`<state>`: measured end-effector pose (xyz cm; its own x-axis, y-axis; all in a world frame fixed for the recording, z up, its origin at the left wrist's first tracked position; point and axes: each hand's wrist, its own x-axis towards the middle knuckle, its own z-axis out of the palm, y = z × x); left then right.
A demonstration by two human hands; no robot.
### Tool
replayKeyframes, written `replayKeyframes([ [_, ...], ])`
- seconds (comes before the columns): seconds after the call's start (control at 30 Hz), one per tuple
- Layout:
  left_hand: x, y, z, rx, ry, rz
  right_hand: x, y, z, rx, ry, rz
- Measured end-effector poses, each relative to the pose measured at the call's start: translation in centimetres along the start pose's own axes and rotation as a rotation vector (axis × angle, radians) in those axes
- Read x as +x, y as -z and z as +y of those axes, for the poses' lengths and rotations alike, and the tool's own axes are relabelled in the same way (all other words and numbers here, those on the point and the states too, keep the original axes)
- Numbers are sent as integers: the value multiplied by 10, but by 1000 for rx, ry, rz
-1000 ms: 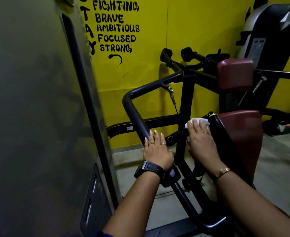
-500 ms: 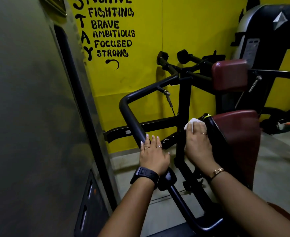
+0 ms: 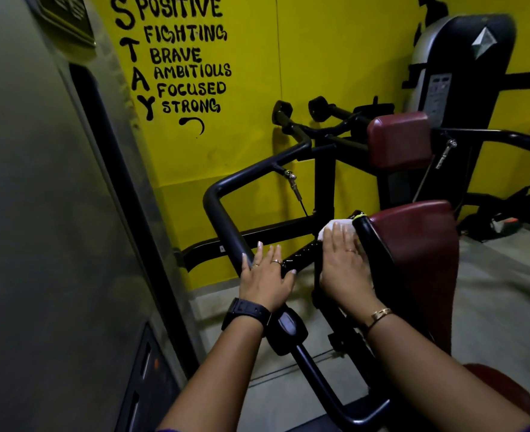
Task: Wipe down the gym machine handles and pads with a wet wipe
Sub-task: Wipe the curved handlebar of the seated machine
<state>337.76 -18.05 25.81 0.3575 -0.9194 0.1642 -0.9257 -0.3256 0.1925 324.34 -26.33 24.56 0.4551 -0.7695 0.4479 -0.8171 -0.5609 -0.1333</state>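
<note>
A black gym machine stands before me with a maroon chest pad [image 3: 419, 244] and a smaller maroon pad [image 3: 397, 140] above it. My right hand [image 3: 343, 266] presses a white wet wipe [image 3: 330, 227] with flat fingers against the black edge of the chest pad, near a short ribbed handle [image 3: 301, 255]. My left hand [image 3: 265, 277] rests with straight fingers on the black bent arm bar [image 3: 223, 219]. Two more black grips [image 3: 282, 112] stick up at the back.
A tall grey weight-stack shroud [image 3: 54, 229] fills the left side, close to my left arm. The yellow wall [image 3: 319, 57] with black lettering is behind. Another black machine [image 3: 463, 63] stands at the back right. Grey floor [image 3: 500, 291] lies to the right.
My right hand with the wipe has slid slightly up along the pad's black edge. My left hand stays on the bar. The view has tilted up a little.
</note>
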Motion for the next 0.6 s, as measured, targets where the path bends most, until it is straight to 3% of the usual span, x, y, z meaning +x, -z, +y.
replayKeyframes([
  [0.13,8,0,4,39,-4,-14,-3,-1,-17,0,146,-143],
  [0.33,8,-5,5,38,30,12,25,22,-15,283,133,-320],
  [0.5,10,-7,3,25,27,22,34,25,-13,64,-110,-116],
  [0.6,10,-9,0,25,24,32,22,21,-25,-13,-185,-131],
])
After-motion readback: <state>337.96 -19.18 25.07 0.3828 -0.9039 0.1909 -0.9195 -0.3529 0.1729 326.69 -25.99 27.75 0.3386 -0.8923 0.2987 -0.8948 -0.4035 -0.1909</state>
